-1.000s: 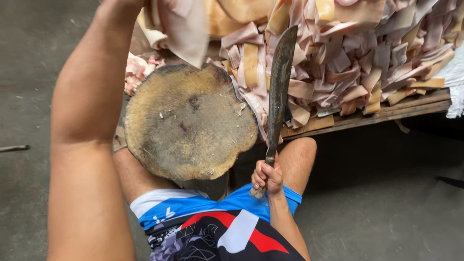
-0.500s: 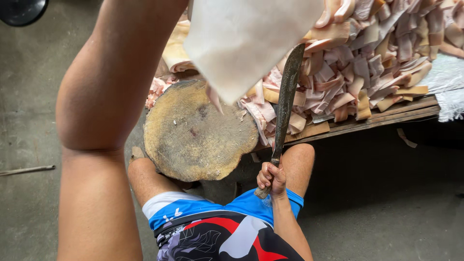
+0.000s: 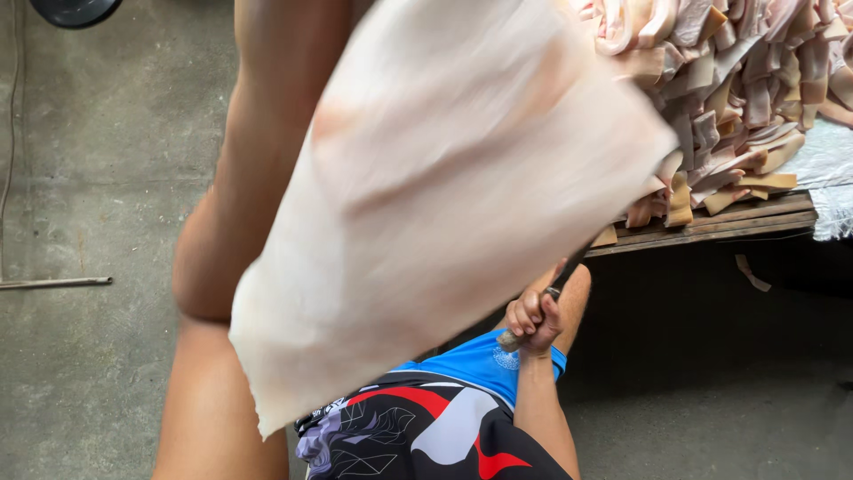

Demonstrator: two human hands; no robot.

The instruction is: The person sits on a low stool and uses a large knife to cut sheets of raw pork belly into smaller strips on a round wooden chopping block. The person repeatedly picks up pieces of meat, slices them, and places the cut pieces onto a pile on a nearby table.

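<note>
One big pale sheet (image 3: 435, 204) of skin-like material fills most of what I see, blurred, hanging from about twelve o'clock down to a ragged lower edge near seven o'clock. It covers the middle of the view and hides whatever stands behind it. The left arm rises along the sheet's nine o'clock side and leaves the view at the top, so the left hand itself is out of sight and I cannot tell how its fingers sit on the sheet.

One heap of cut strips (image 3: 746, 80), pink and tan, too many to count, lies at one to two o'clock on a low wooden worktop (image 3: 711, 222), whose slatted edge shows at three o'clock. A white plastic sheet (image 3: 831, 169) drapes over the worktop's far right end.

One right hand (image 3: 531, 318) shows at five o'clock, just below the sheet's lower right edge. Its fingers (image 3: 520, 313) are clenched round one wooden knife handle (image 3: 514, 338); the blade runs up behind the sheet and is hidden there. I see the hand apart from the sheet, not touching it.

One thin rod (image 3: 55, 283) lies on the concrete floor (image 3: 98, 178) at nine o'clock, and one small scrap (image 3: 751, 274) lies at four o'clock under the worktop's edge.
</note>
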